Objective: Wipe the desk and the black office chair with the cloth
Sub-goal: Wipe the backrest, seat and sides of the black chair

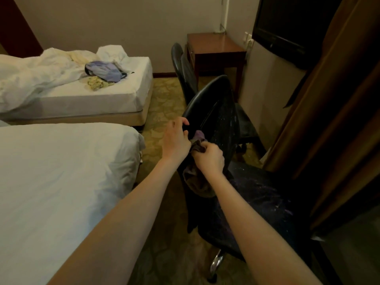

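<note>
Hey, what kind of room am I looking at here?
Probably a hotel room. There are two beds made up in white linen, the near bed and the far bed, a wall-mounted television, and a small wooden desk in the corner.

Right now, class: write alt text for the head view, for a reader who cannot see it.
The left hand grips the backrest edge of a black office chair while the right hand holds a bunched cloth beside it. Two white beds lie to the left; a wooden desk stands beyond the chair.
</note>
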